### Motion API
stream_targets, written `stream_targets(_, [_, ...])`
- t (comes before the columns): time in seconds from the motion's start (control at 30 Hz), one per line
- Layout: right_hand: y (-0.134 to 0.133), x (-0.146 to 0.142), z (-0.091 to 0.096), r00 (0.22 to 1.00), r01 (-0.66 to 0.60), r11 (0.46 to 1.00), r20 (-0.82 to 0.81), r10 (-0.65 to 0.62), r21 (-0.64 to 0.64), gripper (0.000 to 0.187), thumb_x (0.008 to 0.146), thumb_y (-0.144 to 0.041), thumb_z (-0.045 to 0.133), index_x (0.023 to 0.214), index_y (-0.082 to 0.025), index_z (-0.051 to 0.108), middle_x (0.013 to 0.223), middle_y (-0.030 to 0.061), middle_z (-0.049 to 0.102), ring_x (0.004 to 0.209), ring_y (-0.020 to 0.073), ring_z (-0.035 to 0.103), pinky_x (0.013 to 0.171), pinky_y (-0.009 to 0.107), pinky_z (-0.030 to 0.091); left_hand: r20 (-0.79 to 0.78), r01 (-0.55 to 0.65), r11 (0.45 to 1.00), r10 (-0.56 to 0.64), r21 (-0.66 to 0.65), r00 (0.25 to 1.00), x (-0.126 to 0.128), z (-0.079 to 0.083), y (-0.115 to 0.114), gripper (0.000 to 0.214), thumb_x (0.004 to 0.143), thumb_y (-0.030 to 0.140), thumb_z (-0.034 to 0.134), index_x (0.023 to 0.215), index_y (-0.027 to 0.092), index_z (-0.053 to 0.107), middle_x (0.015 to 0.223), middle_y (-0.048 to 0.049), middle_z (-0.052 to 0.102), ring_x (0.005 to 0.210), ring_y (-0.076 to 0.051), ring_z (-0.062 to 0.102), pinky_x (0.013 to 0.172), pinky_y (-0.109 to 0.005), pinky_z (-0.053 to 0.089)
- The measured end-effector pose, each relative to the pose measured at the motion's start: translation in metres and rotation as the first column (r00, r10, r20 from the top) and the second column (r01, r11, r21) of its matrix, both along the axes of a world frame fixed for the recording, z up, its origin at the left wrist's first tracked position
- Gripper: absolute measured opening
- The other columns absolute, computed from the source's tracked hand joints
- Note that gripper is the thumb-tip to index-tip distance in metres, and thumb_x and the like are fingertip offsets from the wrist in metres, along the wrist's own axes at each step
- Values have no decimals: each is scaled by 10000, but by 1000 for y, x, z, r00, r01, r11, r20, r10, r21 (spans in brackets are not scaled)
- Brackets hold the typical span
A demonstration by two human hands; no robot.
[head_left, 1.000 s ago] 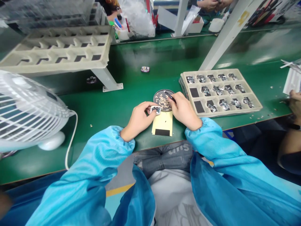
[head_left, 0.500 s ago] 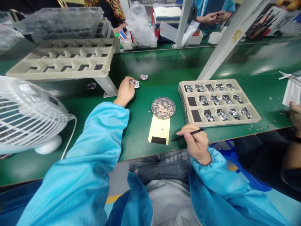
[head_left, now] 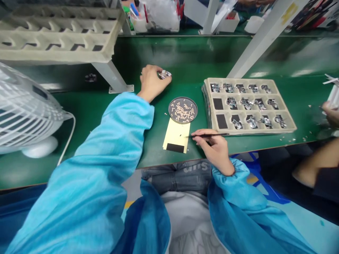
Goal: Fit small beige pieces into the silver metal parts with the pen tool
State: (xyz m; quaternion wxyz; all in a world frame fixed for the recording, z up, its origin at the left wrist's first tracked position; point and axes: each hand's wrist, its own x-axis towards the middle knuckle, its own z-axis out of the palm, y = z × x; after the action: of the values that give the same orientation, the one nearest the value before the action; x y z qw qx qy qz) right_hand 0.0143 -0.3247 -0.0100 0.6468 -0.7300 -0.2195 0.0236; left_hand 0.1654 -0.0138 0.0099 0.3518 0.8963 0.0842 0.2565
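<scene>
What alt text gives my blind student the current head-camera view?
The left hand holds a small silvery part at a green workbench; the right hand points a slim black tool at a yellow paper pad. Between them sits a round grey dish of tiny beige pieces; rightward, a beige compartmented tray holds metallic parts.

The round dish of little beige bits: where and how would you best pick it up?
Probably by its rim: grip the round dish from its left side, since the yellow pad reaches its near edge and the molded tray stands to its right. The dish looks shallow and the beige bits lie loose, so keep it level.
</scene>
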Motion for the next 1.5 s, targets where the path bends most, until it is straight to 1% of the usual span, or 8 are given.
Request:
stream_targets(0.17, [12, 3, 3, 991, 81, 996, -109, -83, -26, 218, 926, -384, 784, 1044, -204, 746, 987, 61, 798, 793, 172, 774, 571, 240, 583, -83, 325, 911, -356, -253, 931, -119, 10, -36, 540, 793, 224, 781, 1293, 199, 580, 1132, -75, 708, 919, -203, 692, 714, -297, 523])
stream_targets(0.3, [17, 4, 3, 989, 115, 993, -94, -118, -41, 204, 916, -371, 796, 1031, -210, 751, 974, 53, 796, 770, 166, 772, 540, 229, 549, -263, 590, 752, -657, -293, 707, -167, 10, -38, 517, 822, 275, 752, 1324, 252, 631, 1129, -60, 734, 831, -172, 689, 667, -262, 516])
stream_targets(0.37, [17, 4, 3, 990, 118, 991, -71, -122, -57, 189, 925, -365, 787, 1032, -212, 754, 987, 52, 799, 781, 164, 774, 561, 234, 551, -298, 646, 731, -681, -219, 669, -170, 10, -35, 497, 840, 288, 741, 1329, 276, 656, 1136, -44, 736, 848, -171, 684, 704, -262, 518])
stream_targets(0.57, [14, 1, 4, 994, 105, 985, 5, -105, -138, 172, 936, -358, 776, 1025, -211, 765, 1001, 57, 806, 775, 161, 756, 584, 258, 553, -326, 650, 753, -642, -101, 694, -171, 14, -38, 484, 863, 268, 715, 1341, 284, 643, 1100, -12, 740, 826, -157, 673, 705, -250, 482])
stream_targets(0.77, [17, 2, 14, 985, 93, 995, 146, -88, -28, 111, 961, -313, 745, 1043, -240, 733, 1041, 61, 787, 929, 212, 766, 708, 330, 628, -317, 598, 786, -614, -159, 723, -175, 10, -42, 460, 853, 306, 738, 1300, 276, 634, 1044, -10, 729, 825, -171, 666, 714, -266, 491])
stream_targets(0.97, [24, 8, 11, 947, 125, 969, 317, -53, -211, 83, 972, -305, 707, 1021, -242, 728, 963, 52, 773, 830, 203, 735, 706, 348, 626, -286, 483, 847, -530, -222, 798, -173, 4, -48, 235, 913, 380, 700, 1096, 242, 647, 852, 20, 697, 695, -146, 619, 624, -259, 431])
stream_targets(1.2, [24, 9, 10, 952, 119, 970, 301, -52, -211, 69, 971, -281, 698, 1013, -231, 720, 958, 44, 766, 815, 188, 723, 699, 330, 614, -310, 494, 856, -517, -155, 798, -174, 5, -49, 202, 964, 289, 607, 1151, 251, 676, 922, 28, 731, 654, -119, 588, 615, -258, 404])
stream_targets(1.5, [23, 8, 10, 953, 121, 975, 295, -61, -188, 78, 979, -302, 690, 1017, -236, 709, 956, 45, 762, 834, 197, 723, 720, 348, 618, -338, 524, 845, -526, -106, 780, -174, 7, -48, 237, 975, 292, 594, 1182, 260, 707, 776, 33, 696, 599, -128, 577, 614, -260, 403])
